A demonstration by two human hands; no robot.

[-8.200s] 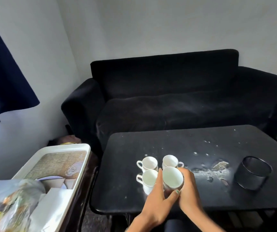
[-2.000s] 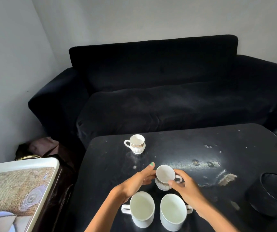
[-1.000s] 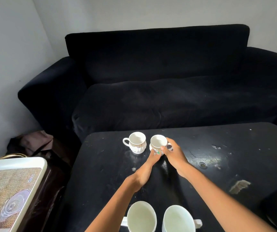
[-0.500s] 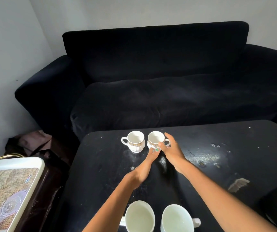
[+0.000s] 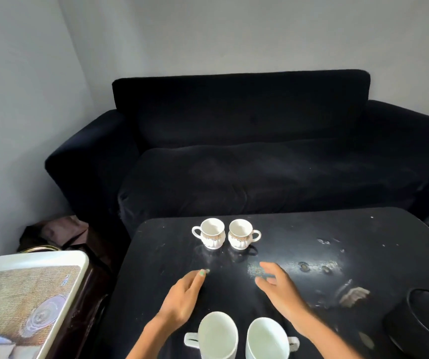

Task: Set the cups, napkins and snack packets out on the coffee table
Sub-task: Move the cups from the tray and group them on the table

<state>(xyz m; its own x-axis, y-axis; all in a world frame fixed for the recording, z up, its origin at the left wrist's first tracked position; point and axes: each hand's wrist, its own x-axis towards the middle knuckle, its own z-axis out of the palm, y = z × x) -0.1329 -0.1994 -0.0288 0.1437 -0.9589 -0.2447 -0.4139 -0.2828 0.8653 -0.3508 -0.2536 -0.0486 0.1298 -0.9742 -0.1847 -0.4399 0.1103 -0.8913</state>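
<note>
Two small white cups with gold bands stand side by side at the far side of the black coffee table [image 5: 298, 229]: the left far cup [image 5: 211, 233] with its handle to the left, the right far cup [image 5: 241, 233] with its handle to the right. Two more white cups stand at the near edge, the near left cup [image 5: 217, 334] and the near right cup [image 5: 267, 338]. My left hand [image 5: 182, 299] and my right hand [image 5: 280, 288] hover between the two pairs with relaxed fingers, holding nothing. No napkins or snack packets show on the table.
A black round container [image 5: 425, 322] sits at the table's right near corner. A white tray [image 5: 26, 294] with a woven-pattern base lies on a stand to the left. A black sofa [image 5: 247, 156] runs behind the table. Worn patches mark the tabletop.
Both hands have let go of the right far cup, which now stands beside the left one, and have drawn back toward me. The camera has tilted up slightly.
</note>
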